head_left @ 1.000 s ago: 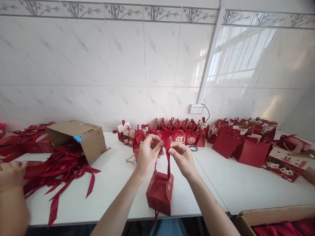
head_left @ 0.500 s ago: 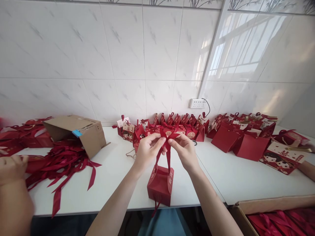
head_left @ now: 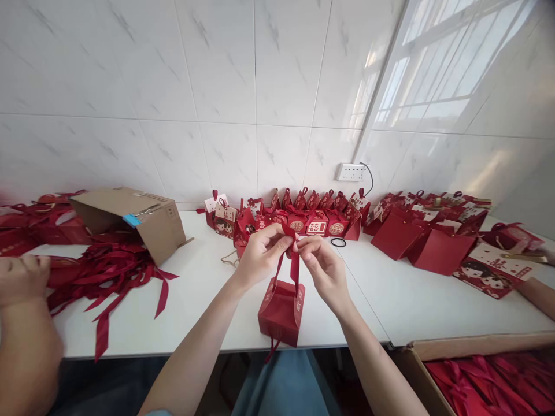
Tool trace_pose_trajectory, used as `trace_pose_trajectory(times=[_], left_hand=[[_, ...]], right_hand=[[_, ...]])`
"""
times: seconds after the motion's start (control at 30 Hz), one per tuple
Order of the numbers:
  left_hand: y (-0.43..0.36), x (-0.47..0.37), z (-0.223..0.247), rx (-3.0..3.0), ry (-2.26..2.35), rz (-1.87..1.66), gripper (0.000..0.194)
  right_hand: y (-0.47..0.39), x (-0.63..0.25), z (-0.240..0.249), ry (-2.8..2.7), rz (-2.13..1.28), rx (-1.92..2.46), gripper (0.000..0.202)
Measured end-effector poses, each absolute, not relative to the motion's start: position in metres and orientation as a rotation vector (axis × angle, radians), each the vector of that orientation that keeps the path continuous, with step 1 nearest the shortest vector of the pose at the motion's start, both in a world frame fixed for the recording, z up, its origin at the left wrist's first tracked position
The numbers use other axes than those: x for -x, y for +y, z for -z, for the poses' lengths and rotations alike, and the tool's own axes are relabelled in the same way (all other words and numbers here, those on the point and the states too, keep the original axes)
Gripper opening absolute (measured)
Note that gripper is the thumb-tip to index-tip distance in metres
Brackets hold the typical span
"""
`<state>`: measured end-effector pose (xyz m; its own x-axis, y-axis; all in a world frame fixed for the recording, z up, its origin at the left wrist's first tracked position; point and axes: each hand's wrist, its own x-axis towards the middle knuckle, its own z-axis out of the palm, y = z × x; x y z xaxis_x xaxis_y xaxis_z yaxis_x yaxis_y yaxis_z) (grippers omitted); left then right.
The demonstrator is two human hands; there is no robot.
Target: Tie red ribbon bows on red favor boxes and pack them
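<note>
A small red box (head_left: 281, 315) stands at the table's front edge, its top flaps raised and a ribbon hanging from its near side. A red ribbon (head_left: 295, 270) runs up from the flaps in two strands. Above the box, my left hand (head_left: 266, 254) pinches the ribbon's upper part between thumb and fingers. Close beside it, my right hand (head_left: 323, 268) has its fingers bent round the ribbon near the same spot. The crossing of the strands is partly hidden by my fingertips.
Finished-looking red boxes (head_left: 316, 224) line the wall, with more bags (head_left: 440, 248) at right. A tipped cardboard box (head_left: 167, 231) and loose ribbons (head_left: 117, 274) lie left, near another person's hand (head_left: 23, 280). An open carton (head_left: 477, 345) holds red pieces at lower right. A black ring (head_left: 338, 242) lies behind.
The ribbon's spread ends between my hands have been drawn together into a narrower shape. My right hand has shifted slightly right and its fingers have curled. The view has tilted down a little.
</note>
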<state>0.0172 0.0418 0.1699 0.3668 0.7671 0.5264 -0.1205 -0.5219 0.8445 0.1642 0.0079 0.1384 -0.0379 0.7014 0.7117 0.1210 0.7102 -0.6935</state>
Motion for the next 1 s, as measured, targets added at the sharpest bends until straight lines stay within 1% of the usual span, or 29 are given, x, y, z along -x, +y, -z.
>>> trace_pose_trajectory(times=[0.03, 0.07, 0.1, 0.13, 0.2, 0.3, 0.33, 0.4, 0.5, 0.6, 0.67, 0.77, 0.87, 0.93, 1.0], left_hand=[[0.041, -0.016, -0.171, -1.818, 0.572, -1.270, 0.022], [0.040, -0.015, -0.172, -1.864, 0.570, -1.255, 0.022], [0.040, -0.013, -0.172, -1.901, 0.571, -1.239, 0.022], [0.039, -0.012, -0.173, -1.935, 0.575, -1.218, 0.021], [0.039, -0.010, -0.173, -2.010, 0.578, -1.181, 0.019], [0.038, -0.008, -0.173, -2.111, 0.541, -1.173, 0.015], [0.038, -0.007, -0.172, -2.120, 0.520, -1.192, 0.015], [0.038, -0.008, -0.168, -2.102, 0.489, -1.236, 0.015], [0.040, -0.008, -0.161, -2.067, 0.480, -1.311, 0.015], [0.041, -0.009, -0.155, -2.033, 0.450, -1.390, 0.013], [0.041, -0.010, -0.152, -1.999, 0.395, -1.410, 0.013], [0.039, -0.014, -0.149, -1.919, 0.348, -1.441, 0.013], [0.038, -0.020, -0.145, -1.722, 0.388, -1.513, 0.013], [0.038, -0.024, -0.141, -1.487, 0.385, -1.558, 0.012], [0.039, -0.027, -0.135, -1.233, 0.357, -1.580, 0.011]], right_hand=[[0.009, -0.164, -0.138, -1.520, -0.656, 0.685, 0.008], [0.010, -0.163, -0.139, -1.495, -0.755, 0.686, 0.014], [0.010, -0.162, -0.139, -1.492, -0.810, 0.701, 0.019], [0.011, -0.162, -0.138, -1.505, -0.807, 0.734, 0.020], [0.010, -0.161, -0.138, -1.545, -0.615, 0.838, 0.012], [0.008, -0.159, -0.134, -1.569, -0.172, 0.987, 0.008], [0.008, -0.158, -0.133, -1.567, -0.090, 1.025, 0.008], [0.006, -0.156, -0.131, -1.551, -0.069, 1.054, 0.008], [0.002, -0.155, -0.134, -1.521, -0.242, 0.966, 0.008], [-0.001, -0.155, -0.140, -1.447, -0.550, 0.868, 0.010], [0.000, -0.154, -0.143, -1.321, -0.735, 0.851, 0.014], [0.004, -0.151, -0.142, -1.078, -0.912, 0.779, 0.020], [0.008, -0.148, -0.140, -0.902, -0.954, 0.713, 0.037], [0.010, -0.147, -0.138, -0.815, -0.915, 0.750, 0.042], [0.010, -0.149, -0.137, -0.739, -0.868, 0.800, 0.042]])
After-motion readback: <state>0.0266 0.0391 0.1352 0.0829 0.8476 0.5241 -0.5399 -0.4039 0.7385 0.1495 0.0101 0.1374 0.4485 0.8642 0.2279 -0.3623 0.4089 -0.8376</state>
